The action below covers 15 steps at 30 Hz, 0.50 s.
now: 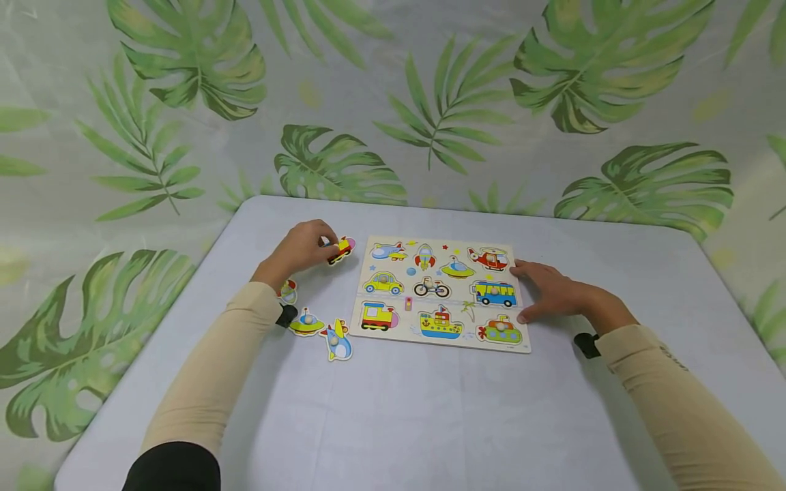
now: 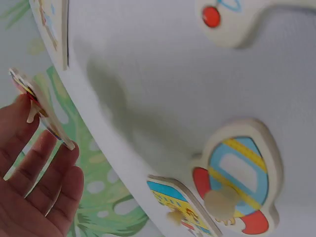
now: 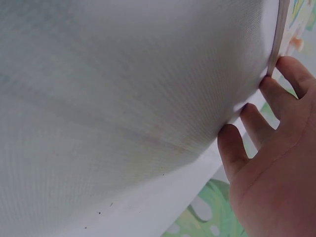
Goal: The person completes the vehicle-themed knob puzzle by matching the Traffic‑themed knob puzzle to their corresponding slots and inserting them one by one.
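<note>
My left hand (image 1: 301, 249) pinches a train puzzle piece (image 1: 341, 251) beyond the board's upper left corner. In the left wrist view that piece (image 2: 42, 108) is seen edge-on between the fingertips, lifted off the table. The wooden puzzle board (image 1: 417, 334) lies flat, its pictures including a car (image 1: 383, 282), a bicycle (image 1: 432, 287) and a bus (image 1: 494, 293) with round knobs. A printed train (image 1: 377, 316) shows at its lower left. On the board's right edge, my right hand (image 1: 561, 294) rests with fingers spread, fingertips along the edge and the cloth.
Left of the board lie loose knobbed pieces: a flying saucer (image 1: 306, 323), an airplane (image 1: 338, 341) and a rocket (image 2: 242, 173), partly hidden by the left wrist in the head view. Beside the rocket is a blue-and-yellow piece (image 2: 173, 197). White cloth (image 1: 399, 416) covers the table.
</note>
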Motion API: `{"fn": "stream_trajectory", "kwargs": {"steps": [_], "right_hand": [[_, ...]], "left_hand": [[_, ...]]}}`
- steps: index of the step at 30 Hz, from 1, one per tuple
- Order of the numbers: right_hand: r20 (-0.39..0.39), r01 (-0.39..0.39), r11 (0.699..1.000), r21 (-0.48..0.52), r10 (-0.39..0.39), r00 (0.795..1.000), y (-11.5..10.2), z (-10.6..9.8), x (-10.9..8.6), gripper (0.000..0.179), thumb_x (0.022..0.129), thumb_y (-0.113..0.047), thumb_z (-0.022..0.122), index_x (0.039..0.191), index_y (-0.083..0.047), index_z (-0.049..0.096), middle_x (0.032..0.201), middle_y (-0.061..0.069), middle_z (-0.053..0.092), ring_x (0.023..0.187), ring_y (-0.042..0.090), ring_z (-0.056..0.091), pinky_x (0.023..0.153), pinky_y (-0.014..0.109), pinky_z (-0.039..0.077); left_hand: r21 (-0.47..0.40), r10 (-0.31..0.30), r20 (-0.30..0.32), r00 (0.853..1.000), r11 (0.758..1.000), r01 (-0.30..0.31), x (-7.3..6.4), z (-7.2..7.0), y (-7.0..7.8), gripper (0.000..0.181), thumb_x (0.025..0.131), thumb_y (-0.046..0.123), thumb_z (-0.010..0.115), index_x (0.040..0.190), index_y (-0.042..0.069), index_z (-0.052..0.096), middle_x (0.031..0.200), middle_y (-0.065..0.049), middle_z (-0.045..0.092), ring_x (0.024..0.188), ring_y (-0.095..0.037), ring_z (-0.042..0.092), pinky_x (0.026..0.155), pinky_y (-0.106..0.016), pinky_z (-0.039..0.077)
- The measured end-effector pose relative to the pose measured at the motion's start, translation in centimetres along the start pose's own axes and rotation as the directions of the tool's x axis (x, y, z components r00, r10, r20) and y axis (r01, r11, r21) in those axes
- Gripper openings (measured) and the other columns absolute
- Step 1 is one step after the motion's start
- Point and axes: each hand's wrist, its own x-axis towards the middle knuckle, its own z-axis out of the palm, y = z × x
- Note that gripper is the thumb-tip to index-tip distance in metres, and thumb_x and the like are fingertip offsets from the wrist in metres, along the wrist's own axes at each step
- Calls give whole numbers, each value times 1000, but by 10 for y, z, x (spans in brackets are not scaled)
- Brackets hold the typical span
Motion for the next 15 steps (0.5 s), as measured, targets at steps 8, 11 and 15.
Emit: {"fn": "stream_trajectory", "kwargs": {"steps": [8,11,15], "right_hand": [[3,-1,1000,21,1,1000,1,1,0,109,71,-46,86,153,-2,29,163,24,15,147,52,11,113,74,16],[3,-1,1000,18,1,1000,0,0,-1,109,71,-46,86,153,-2,29,163,24,14,147,52,10,113,74,16],[3,1,1000,15,-1,1000,-1,-1,-1,108,72,-45,86,153,-2,28,164,24,14,147,52,10,113,74,16]], "left_hand": [[17,74,58,996,997,-75,-6,5,24,20,94,25,67,103,9,75,113,-8,69,95,-23,63,86,-38,53],[21,139,89,986,990,-141,-13,8,36,16,94,23,68,102,11,75,115,-7,68,99,-24,63,90,-40,53],[35,224,139,965,972,-230,-26,17,54,12,93,22,68,99,14,75,116,-5,67,104,-22,63,94,-40,53]]}}
